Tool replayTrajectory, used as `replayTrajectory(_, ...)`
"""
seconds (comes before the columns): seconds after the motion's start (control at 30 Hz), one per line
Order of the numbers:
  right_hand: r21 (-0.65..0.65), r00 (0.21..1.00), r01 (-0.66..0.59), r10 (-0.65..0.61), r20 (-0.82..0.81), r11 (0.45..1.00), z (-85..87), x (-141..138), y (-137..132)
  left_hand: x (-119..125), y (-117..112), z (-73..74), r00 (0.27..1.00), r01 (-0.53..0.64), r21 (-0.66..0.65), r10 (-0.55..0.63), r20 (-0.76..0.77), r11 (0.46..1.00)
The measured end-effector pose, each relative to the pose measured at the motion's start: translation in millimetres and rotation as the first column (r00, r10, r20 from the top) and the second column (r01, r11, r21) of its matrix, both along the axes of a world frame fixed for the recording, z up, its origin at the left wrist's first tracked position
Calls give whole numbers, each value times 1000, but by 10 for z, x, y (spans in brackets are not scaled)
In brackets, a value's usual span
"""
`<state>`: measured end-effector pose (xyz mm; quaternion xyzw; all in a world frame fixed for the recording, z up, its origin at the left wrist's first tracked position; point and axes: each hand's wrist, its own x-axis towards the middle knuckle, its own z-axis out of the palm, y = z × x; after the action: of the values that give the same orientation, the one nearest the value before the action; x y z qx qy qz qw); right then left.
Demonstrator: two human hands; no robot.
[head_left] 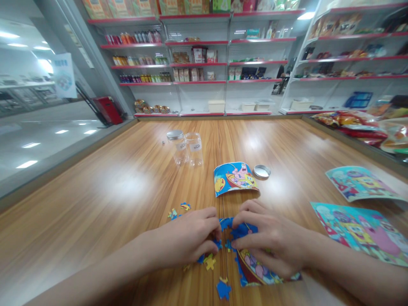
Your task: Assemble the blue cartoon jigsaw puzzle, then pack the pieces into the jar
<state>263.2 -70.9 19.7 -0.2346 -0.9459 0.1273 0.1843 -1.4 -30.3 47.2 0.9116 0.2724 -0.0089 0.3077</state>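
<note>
A partly joined jigsaw puzzle [255, 272] with a blue border and cartoon figures lies on the wooden table [127, 187] near me. My left hand [191, 236] rests at its left edge, fingers curled and pinching a blue piece. My right hand [270, 242] lies over the puzzle's top, fingertips pressed down on blue pieces at the gap between both hands. Loose pieces [224, 289] lie in front, more loose pieces [178, 210] to the left. A curled reference picture [235, 177] stands just beyond the hands.
Two clear jars [186, 148] stand further back, one with a metal lid, and a loose lid [262, 171] lies by the picture. Two cartoon sheets [363, 229] lie at the right. Snack bags [366, 127] pile at the far right; store shelves [204, 63] line the back wall.
</note>
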Motion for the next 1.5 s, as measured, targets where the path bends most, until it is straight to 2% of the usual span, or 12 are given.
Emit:
replayTrajectory(0.2,9,1000,-10,10,-5,1000,3,-4,-1,19,-17,-31,996,-30,-26,32,79,999)
replayTrajectory(0.4,56,997,-13,18,-78,998,14,-6,-1,54,-8,-108,933,-182,-244,246,263,953)
replayTrajectory(0.47,83,994,-5,13,-107,997,12,-10,5,54,8,-160,913,-235,-310,318,254,921)
replayTrajectory(0.57,137,985,49,-25,-173,989,-10,-18,23,59,19,-226,874,-301,-487,441,202,820)
replayTrajectory(0.63,173,973,99,-59,-224,980,-36,-29,41,77,13,-241,859,-310,-522,470,205,794)
replayTrajectory(0.73,223,964,137,-78,-254,965,-74,-58,67,119,-4,-236,852,-287,-488,453,264,824)
replayTrajectory(0.83,287,971,115,-47,-233,951,-85,-95,71,151,-10,-242,847,-230,-509,429,315,829)
replayTrajectory(1.0,337,982,101,-40,-184,936,-41,-127,25,148,-11,-251,873,-236,-431,385,299,871)
replayTrajectory(1.2,347,991,68,-23,-132,935,-6,-145,-3,119,-4,-255,863,-150,-577,390,320,803)
replayTrajectory(1.4,325,978,156,-98,-186,933,-69,-156,21,95,64,-284,845,-229,-436,400,355,870)
replayTrajectory(1.5,296,965,200,-136,-222,934,-87,-161,21,115,58,-258,799,-235,-485,451,396,842)
